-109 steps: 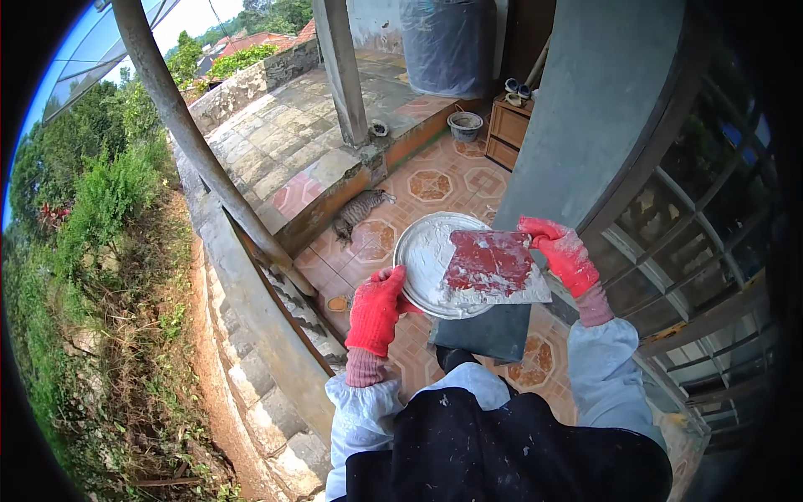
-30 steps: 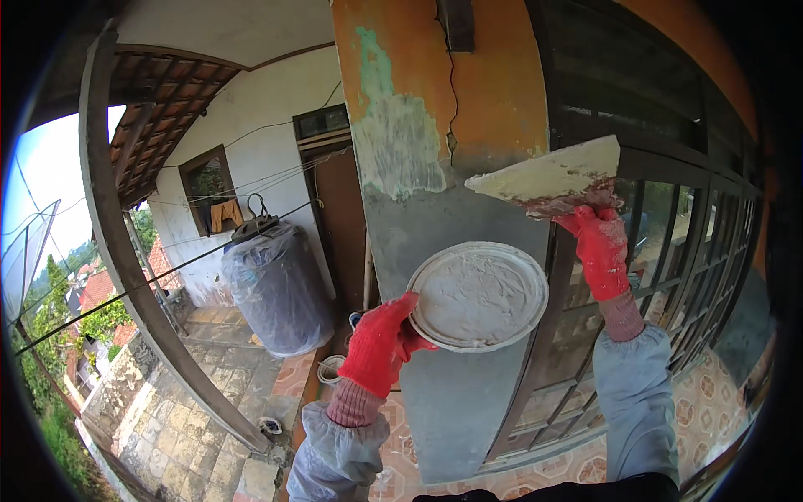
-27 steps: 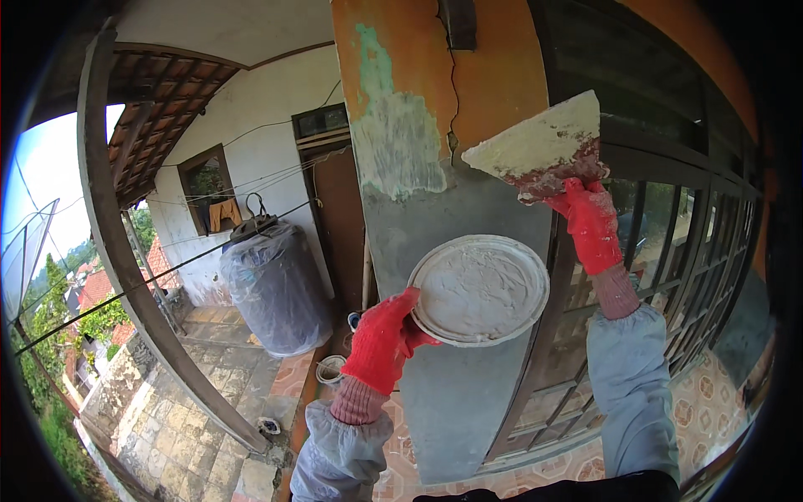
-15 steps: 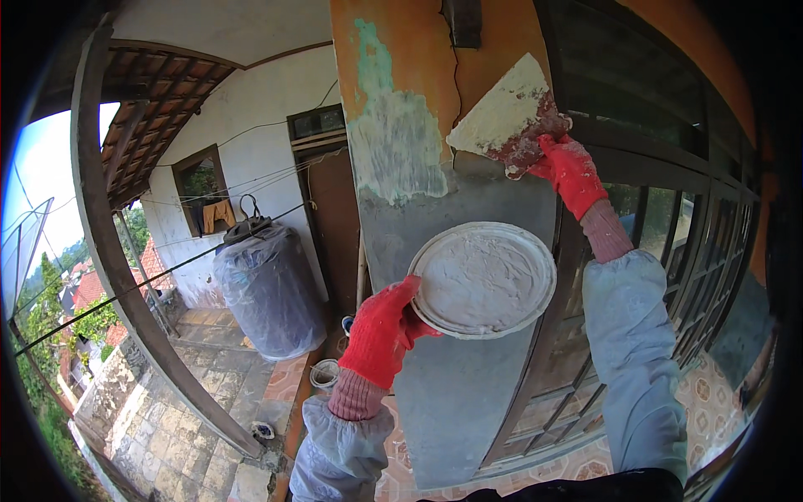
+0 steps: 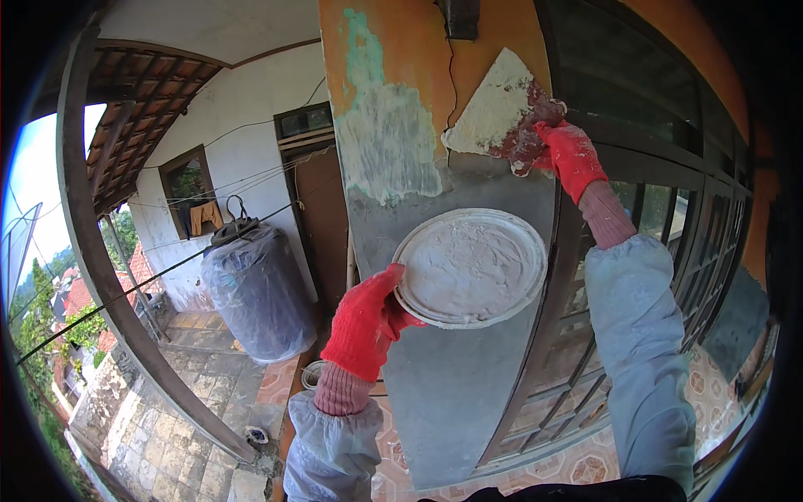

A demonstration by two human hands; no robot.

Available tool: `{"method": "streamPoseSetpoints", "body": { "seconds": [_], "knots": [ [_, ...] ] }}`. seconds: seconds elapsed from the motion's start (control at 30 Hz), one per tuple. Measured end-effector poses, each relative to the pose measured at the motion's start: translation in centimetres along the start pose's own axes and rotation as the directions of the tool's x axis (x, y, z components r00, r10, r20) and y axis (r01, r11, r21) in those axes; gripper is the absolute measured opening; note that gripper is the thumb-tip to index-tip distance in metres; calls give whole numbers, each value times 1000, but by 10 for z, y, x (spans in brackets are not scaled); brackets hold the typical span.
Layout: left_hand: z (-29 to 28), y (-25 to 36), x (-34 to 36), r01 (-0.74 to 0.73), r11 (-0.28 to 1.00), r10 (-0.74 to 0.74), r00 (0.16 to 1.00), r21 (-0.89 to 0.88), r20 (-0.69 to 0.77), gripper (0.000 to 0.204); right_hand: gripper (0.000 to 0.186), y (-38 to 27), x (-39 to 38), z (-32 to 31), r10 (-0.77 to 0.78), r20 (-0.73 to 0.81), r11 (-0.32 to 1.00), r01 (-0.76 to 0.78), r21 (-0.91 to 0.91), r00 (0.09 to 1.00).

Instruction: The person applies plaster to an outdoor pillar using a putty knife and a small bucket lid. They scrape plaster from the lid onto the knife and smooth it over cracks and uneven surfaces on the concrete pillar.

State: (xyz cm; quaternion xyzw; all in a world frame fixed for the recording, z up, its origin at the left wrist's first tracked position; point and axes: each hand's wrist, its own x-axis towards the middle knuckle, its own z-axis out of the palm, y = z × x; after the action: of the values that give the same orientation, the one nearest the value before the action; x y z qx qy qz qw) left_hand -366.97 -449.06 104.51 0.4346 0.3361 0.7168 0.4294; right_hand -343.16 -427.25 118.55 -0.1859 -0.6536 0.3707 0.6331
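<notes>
My left hand [image 5: 361,325], in a red knit glove, grips the left rim of a round, shallow white container [image 5: 468,323], which may be a bucket lid. Pale, wet putty [image 5: 468,263] with ridges fills it. My right hand [image 5: 574,161], gloved alike, is closed on a reddish-brown putty spreader [image 5: 495,107] with a broad face caked in pale putty. The spreader is up by the wall pillar [image 5: 452,376], above and right of the container; whether its edge touches the wall I cannot tell. Orange paint, a whitish scraped patch [image 5: 389,142] and smooth grey coating cover the pillar.
Dark-framed windows [image 5: 636,251] run along the right. A large plastic-wrapped drum [image 5: 261,293] stands at the left, near a brown door [image 5: 322,222]. A slanted post [image 5: 109,276] and a dark line cross the left side. A small pail [image 5: 313,374] sits low behind my left arm.
The whole view has shifted slightly. The container in my left hand has come up and left a little. The spreader in my right hand has tilted slightly and stays high by the pillar.
</notes>
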Motion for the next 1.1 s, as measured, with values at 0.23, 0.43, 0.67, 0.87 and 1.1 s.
{"method": "streamPoseSetpoints", "body": {
  "seconds": [0.23, 0.43, 0.67, 0.87, 1.1],
  "knots": [
    [-4, 6, 2, 9, 1000, -9, 1000, -5, -3, 35, 24, -22, -6, -4, -134, -54, 987, 128, -98, 989],
    [-5, 6, 2, 23, 995, -23, 1000, 101, 1, 34, 27, -28, -12, -10, -161, -13, 986, 161, -34, 987],
    [-11, 0, 5, 33, 998, -32, 999, 52, -11, 33, 29, -28, -19, -9, -165, -98, 984, 157, -85, 982],
    [-27, -15, -17, -1, 1000, 2, 999, 22, -50, 28, 28, -33, -27, 9, -174, -78, 980, 165, -110, 982],
    [-47, -39, -58, -36, 988, 66, 976, 148, -206, 30, 27, -24, -16, 6, -142, -34, 990, 142, -5, 989]
  ]
}}
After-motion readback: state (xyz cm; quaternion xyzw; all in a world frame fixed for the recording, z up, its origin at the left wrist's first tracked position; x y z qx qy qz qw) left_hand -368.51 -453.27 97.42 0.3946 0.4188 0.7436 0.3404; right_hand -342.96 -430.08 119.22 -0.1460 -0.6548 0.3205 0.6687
